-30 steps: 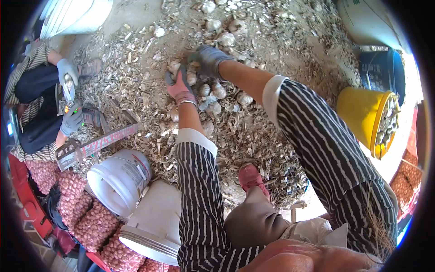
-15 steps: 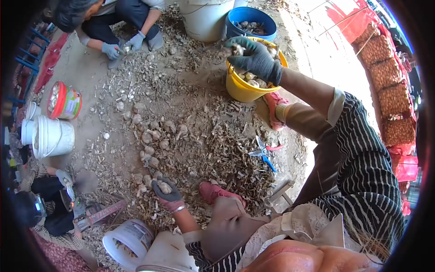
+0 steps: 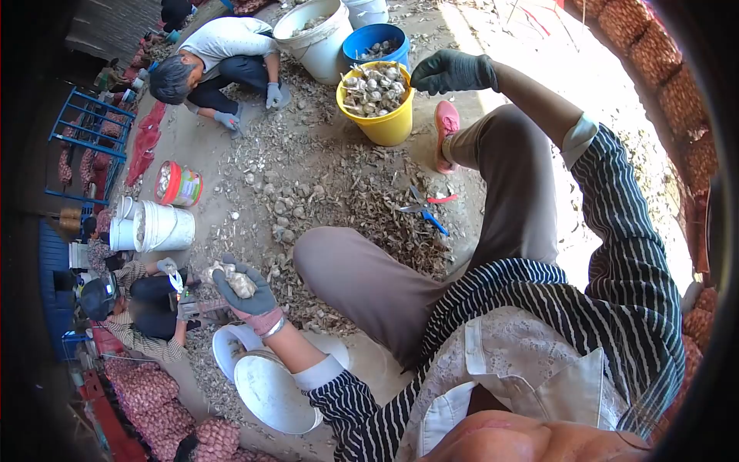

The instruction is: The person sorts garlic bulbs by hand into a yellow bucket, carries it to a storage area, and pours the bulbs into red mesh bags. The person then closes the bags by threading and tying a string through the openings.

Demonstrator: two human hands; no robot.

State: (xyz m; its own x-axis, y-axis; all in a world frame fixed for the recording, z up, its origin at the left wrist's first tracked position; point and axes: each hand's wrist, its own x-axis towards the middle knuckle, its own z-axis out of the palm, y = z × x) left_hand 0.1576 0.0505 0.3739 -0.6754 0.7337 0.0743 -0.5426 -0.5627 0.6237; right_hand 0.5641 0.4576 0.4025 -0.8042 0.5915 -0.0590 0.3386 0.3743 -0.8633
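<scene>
Left hand (image 3: 260,299) clasps garlic (image 3: 241,286); right hand (image 3: 454,71) beside yellow bucket (image 3: 389,129), grip unclear; pruners (image 3: 435,222), blue bucket (image 3: 402,55) nearby.

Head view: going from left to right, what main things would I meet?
Blue rack, red bucket, left hand holding garlic, yellow bucket, right hand, right-edge sacks.

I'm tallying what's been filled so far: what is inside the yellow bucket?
The yellow bucket holds garlic bulbs, piled up to about its rim. Only the top layer shows; whatever lies beneath is hidden by those bulbs and the opaque wall.
</scene>
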